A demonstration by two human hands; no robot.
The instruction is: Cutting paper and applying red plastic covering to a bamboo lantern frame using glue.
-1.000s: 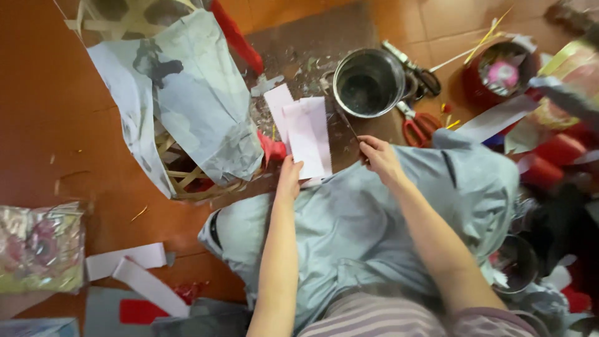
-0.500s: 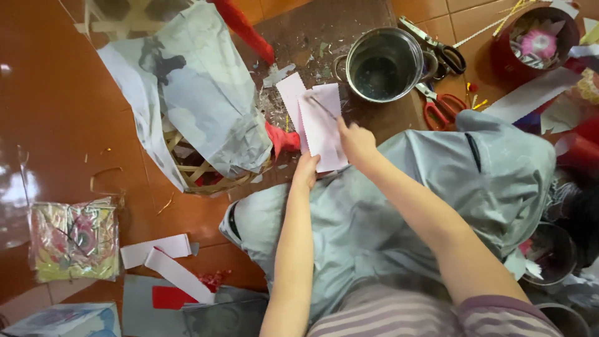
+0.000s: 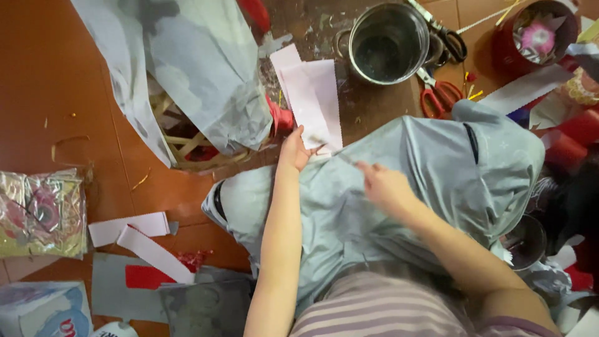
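Note:
My left hand pinches the lower edge of a pale pink paper sheet that lies on the floor in front of me. Blurred with motion, my right hand is closed on a thin stick whose tip points toward the left hand. Both hands rest over a large rounded shape covered in grey-blue paper on my lap. A steel pot stands just beyond the pink sheets.
A bamboo frame partly wrapped in grey paper lies at upper left. Red scissors, black scissors and a red tub sit at upper right. Shiny foil packets and white paper strips lie left.
My right hand has pulled back from the pink sheet toward me across the grey shape. My left hand has moved a little up onto the sheet's lower edge. The view has shifted closer.

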